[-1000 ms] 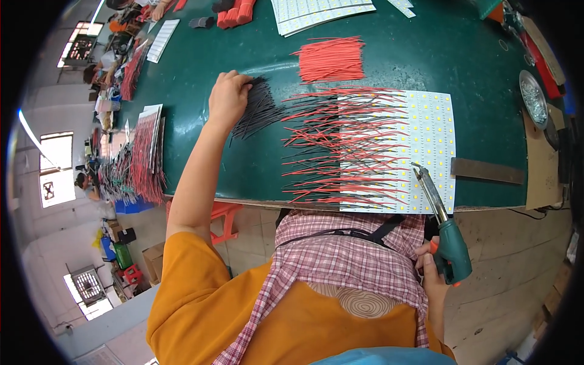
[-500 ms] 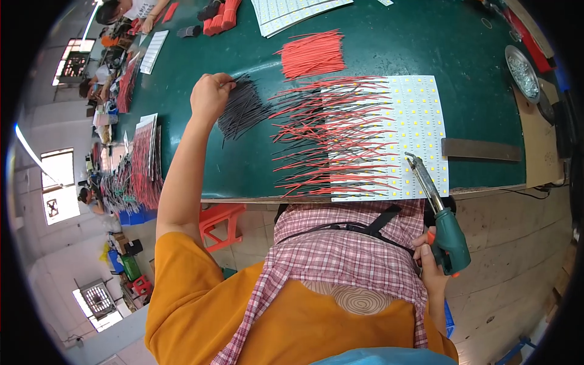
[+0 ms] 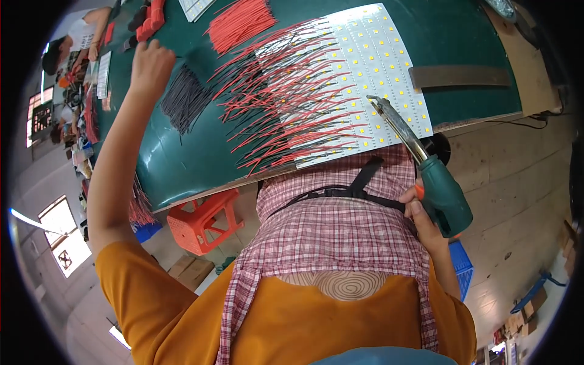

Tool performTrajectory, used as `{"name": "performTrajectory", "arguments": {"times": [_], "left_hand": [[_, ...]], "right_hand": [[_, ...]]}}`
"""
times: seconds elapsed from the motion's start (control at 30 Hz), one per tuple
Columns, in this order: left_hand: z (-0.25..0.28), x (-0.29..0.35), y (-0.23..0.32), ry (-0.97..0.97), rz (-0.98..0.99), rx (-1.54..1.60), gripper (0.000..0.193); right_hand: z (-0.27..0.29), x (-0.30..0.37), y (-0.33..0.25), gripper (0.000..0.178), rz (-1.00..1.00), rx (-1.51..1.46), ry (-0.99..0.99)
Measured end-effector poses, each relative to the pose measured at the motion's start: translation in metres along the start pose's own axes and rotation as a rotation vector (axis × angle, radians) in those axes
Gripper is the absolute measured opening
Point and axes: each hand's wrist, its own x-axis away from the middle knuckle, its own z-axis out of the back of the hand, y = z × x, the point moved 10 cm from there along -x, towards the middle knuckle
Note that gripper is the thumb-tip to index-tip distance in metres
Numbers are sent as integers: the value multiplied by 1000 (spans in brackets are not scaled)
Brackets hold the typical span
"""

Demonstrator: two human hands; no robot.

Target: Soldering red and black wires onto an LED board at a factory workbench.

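The person is reaching the left hand (image 3: pixel 151 66) far out across the green table (image 3: pixel 182 158), where it is closing loosely over the far end of a bundle of black wires (image 3: pixel 185 100). The fingers are curled, but whether they are actually pinching a wire cannot be told from this view. The bundle is lying just below and to the right of that hand, its long axis running from the hand back toward the person's body. The right hand (image 3: pixel 426 213) is staying close to the body, off the near table edge, clamped around the green handle of a soldering iron (image 3: pixel 426 164); the iron's metal tip is pointing up and left over the near corner of the white LED panel (image 3: pixel 371 67). The two hands are well apart, and the left one is clearly the nearer to the black wires. Many red and black wires (image 3: pixel 286 97) are lying fanned across the panel's left half, with a separate red wire bundle (image 3: pixel 240 24) beyond it. An orange stool (image 3: pixel 204 222) is standing under the table.
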Motion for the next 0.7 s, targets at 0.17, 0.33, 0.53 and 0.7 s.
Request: {"name": "performTrajectory", "arguments": {"times": [0.17,0.33,0.53,0.7], "left_hand": [[-14,-17,34,-127,-124,-105,6],[33,0,4,31,51,257,9],[115,106,-26,810,840,1314,15],[46,185,20,1141,1299,1701,13]], "right_hand": [[3,4,-1,27,48,-43,3],[13,6,-2,35,53,3,18],[10,1,2,33,19,12,14],[5,-5,3,23,-9,32,-25]]}}
